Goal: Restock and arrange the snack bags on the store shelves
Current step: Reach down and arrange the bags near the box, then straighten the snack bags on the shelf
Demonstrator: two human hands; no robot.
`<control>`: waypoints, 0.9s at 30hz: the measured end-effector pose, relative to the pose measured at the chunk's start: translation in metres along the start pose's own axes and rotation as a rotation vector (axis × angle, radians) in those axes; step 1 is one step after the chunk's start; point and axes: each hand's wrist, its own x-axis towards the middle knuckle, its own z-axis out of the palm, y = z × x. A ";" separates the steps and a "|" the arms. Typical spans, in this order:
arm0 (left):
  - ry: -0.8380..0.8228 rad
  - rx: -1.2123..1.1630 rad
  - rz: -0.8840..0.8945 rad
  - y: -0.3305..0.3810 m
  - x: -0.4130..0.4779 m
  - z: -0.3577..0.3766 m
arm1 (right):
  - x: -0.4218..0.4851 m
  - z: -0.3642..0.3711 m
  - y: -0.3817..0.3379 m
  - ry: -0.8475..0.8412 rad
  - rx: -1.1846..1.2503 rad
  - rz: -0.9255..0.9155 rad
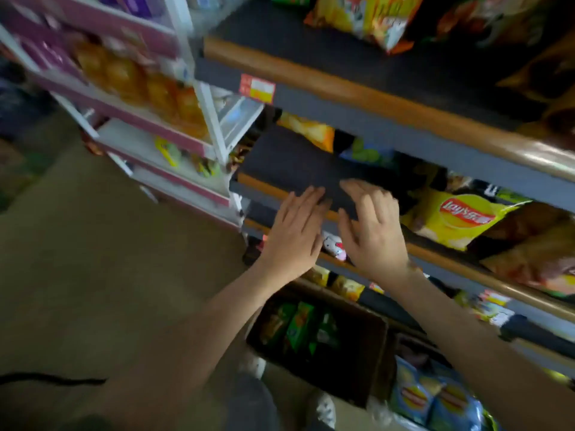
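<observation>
My left hand (pixel 295 234) and my right hand (pixel 371 227) reach side by side over the front edge of the middle shelf (pixel 289 160), fingers straight, holding nothing. The dark shelf surface ahead of them is bare. A yellow Lay's bag (pixel 460 216) lies on the same shelf just right of my right hand. An orange-yellow bag (pixel 311 130) and a blue-green bag (pixel 367 152) sit at the back. A cardboard box (pixel 357 362) on the floor below holds green snack bags (pixel 300 326). Blue Lay's bags (pixel 435 396) lie beside the box.
A white and pink rack (pixel 149 98) with orange packs stands left of the shelves. The upper shelf (pixel 357 94) carries more bags (pixel 370 17) and a red price tag (pixel 256 88). Orange-brown bags (pixel 535 259) fill the right side. Brown floor (pixel 93 259) lies to the left.
</observation>
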 end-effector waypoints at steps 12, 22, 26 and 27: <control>-0.903 0.041 -0.668 -0.036 -0.305 0.297 | -0.376 0.240 0.102 -0.967 -0.018 0.580; -1.243 0.159 -0.883 -0.072 -0.359 0.502 | -0.516 0.400 0.162 -1.383 -0.182 0.576; -1.174 0.220 -0.946 -0.075 -0.377 0.525 | -0.537 0.441 0.168 -1.467 -0.226 0.541; -1.147 0.237 -0.947 -0.076 -0.380 0.528 | -0.541 0.446 0.168 -1.464 -0.236 0.547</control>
